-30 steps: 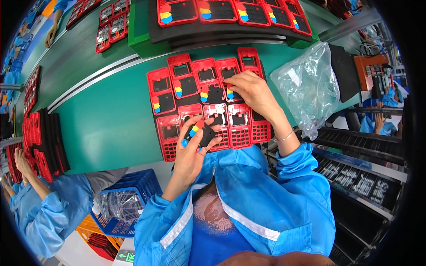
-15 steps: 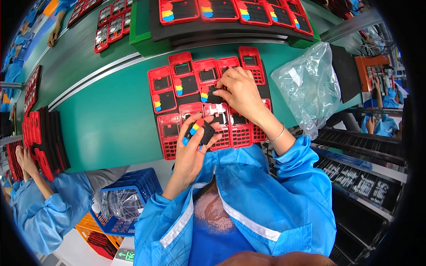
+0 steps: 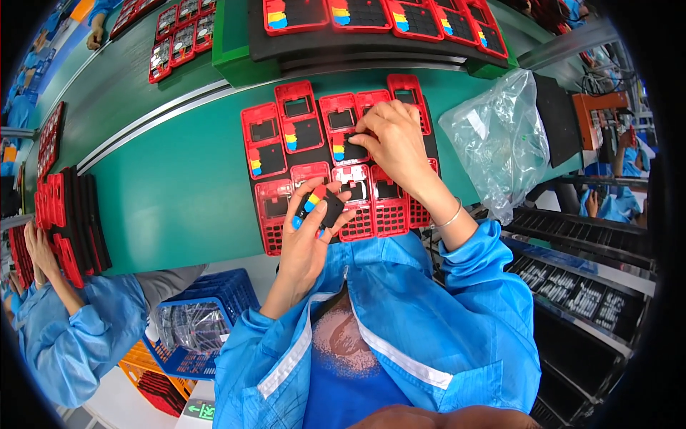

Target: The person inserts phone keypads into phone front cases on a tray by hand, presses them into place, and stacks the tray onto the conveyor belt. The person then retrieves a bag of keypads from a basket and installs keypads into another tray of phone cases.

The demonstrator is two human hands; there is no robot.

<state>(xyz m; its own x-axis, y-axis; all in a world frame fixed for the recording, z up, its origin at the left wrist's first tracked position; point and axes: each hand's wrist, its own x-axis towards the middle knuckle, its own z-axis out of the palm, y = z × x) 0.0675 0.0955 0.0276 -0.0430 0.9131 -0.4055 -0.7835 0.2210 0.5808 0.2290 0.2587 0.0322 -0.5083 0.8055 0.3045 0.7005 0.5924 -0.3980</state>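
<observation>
We have bright, even light, seemingly from above, glaring white on the bag (image 3: 493, 143) at the right edge of the table (image 3: 171, 186) and putting a sheen on the jacket (image 3: 421, 314). Both hands (image 3: 304, 232) look crisp; the fisheye bows the table's far edge, rim details soften, and corners go black.

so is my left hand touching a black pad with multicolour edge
Touching: the head view shows your left hand gripping the black pad, thumb lying against it.
</observation>
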